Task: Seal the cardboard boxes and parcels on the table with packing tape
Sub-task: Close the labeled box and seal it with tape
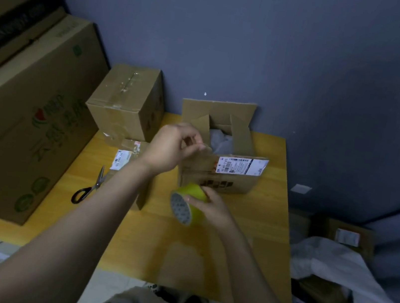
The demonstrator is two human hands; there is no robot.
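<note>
1. Dim blue-grey wall behind, a yellow wooden table (258, 239) in front; the work sits at the table's far middle.
2. Left hand (170, 146) is raised at the top edge of the open box (218, 178), its fingers curled in a pinch. It seems to hold the tape end (204, 148), though blur makes that uncertain.
3. Right hand (213, 208) grips the yellow-green tape roll (185, 205) just near of the box's front wall, with the core facing the camera.
4. That box carries a shipping label (241, 165) on its near flap. The flaps stand up and white packing shows inside.
5. Judged step: drawing out a length of tape before this box is closed.
6. The next move calls for folding the flaps flat, then laying the strip along the seam and pressing it down.
7. Further left, a flat parcel (124, 157) lies partly under the left forearm, with scissors (89, 187) beside it.
8. A taped box (125, 103) stands at the far left, and a large printed carton (22, 123) fills the left edge.
</note>
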